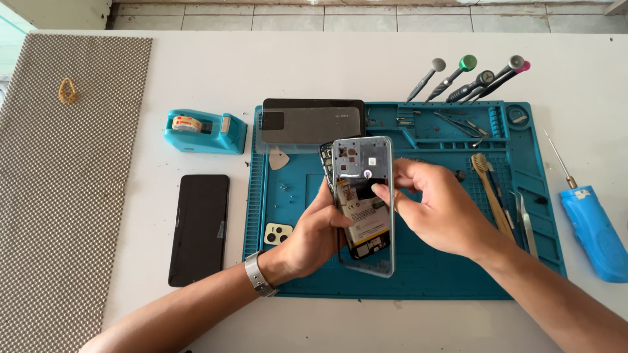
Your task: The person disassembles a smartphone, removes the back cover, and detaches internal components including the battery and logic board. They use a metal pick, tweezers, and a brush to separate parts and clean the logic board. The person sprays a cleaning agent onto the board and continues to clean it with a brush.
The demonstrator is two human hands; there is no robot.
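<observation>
The person holds an opened phone (358, 219) up over the blue work mat (458, 274), about mid-mat. The left hand (314, 235) is wrapped round the phone's left edge & underside, closed on it. The right hand (428, 212) pinches the silver-grey frame (387, 196) at its right edge, fingertips (381, 191) pressed onto the phone's inside parts. So both hands are closed on the phone w/ its frame; neither is wide.

The step looks like taking the frame off the phone body, or fitting it back on; can't tell which. The frame sits a bit crooked vs the dark body behind it.

The next move prob. needs a slow, even pull or push along the edge, w/ the left hand keeping the body steady, so nothing thin bends.

Nearby: a small camera part (279, 233) lies on the mat by the left wrist, a dark back cover (313, 122) at the mat's top, screwdrivers (471, 82) top right, another black phone (199, 229) on the table to the left.
</observation>
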